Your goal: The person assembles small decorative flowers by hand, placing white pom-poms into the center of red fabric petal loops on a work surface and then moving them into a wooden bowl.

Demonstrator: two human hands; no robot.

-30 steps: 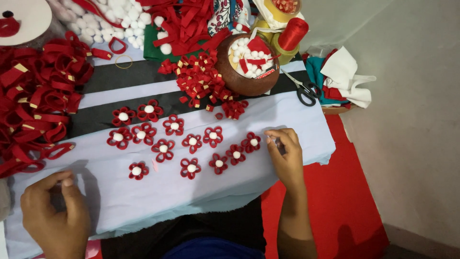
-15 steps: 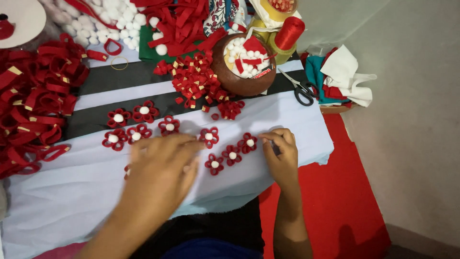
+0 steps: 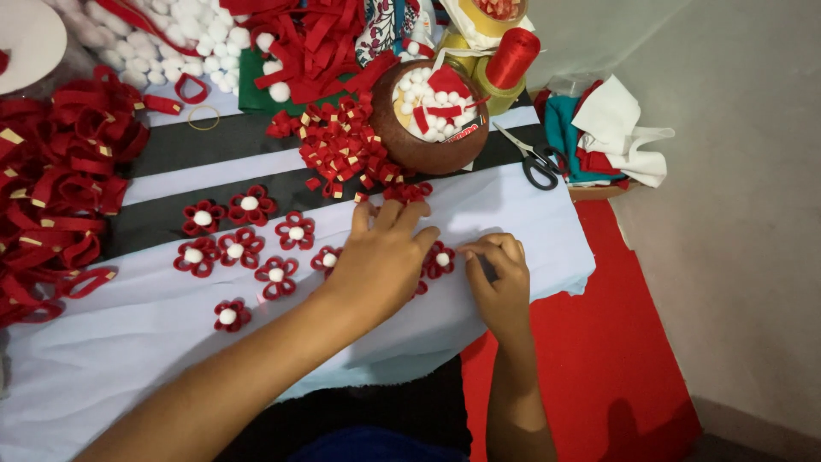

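A pale blue-white cloth [image 3: 128, 342] covers the desk, with black fabric stripes [image 3: 205, 150] showing beyond it and a red mat [image 3: 616, 359] on the floor to the right beside a grey wall [image 3: 735, 214]. The left hand [image 3: 380, 261] lies flat, fingers slightly spread, over small red ribbon flowers with white pompom centres [image 3: 244, 248] set in rows on the cloth. The right hand [image 3: 500, 278] pinches something small just beside one flower. Behind sit a brown round bowl [image 3: 428, 145], black-handled scissors [image 3: 534, 162] and heaped red ribbon loops [image 3: 60, 171].
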